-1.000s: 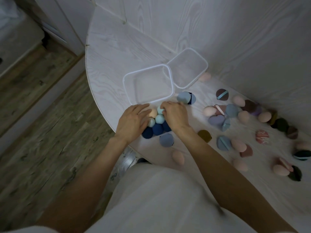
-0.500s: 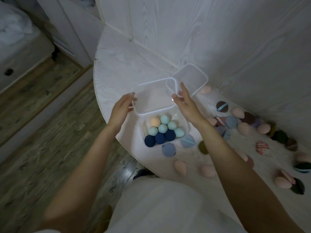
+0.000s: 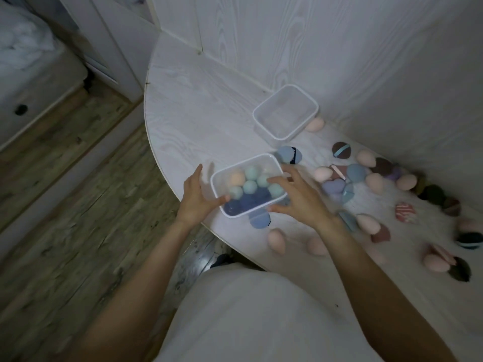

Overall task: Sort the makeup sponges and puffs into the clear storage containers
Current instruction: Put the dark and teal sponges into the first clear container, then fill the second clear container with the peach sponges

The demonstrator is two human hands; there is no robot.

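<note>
A clear lid [image 3: 217,178] lies over a clear container near the table's front edge. Under it sit several round sponges: peach [image 3: 236,177], teal [image 3: 251,172] and dark blue [image 3: 248,202]. My left hand [image 3: 194,197] holds the lid's left end, thumb on its front corner. My right hand [image 3: 300,199] grips the right end, with spread fingers on top and the thumb at the front rim. A second clear container [image 3: 254,113] stands empty further back. Loose puffs and teardrop sponges lie to the right, among them a blue puff [image 3: 258,219] and a pink sponge [image 3: 277,240].
The white round table [image 3: 196,100] ends just left of my left hand, with wood floor [image 3: 78,192] below. White panelled walls [image 3: 366,61] close off the back and right. More pink, brown and dark puffs [image 3: 433,194] are strewn along the right wall.
Both hands lifted the clear lid from behind the sponges, brought it toward me and lowered it over them. The camera view has shifted.
</note>
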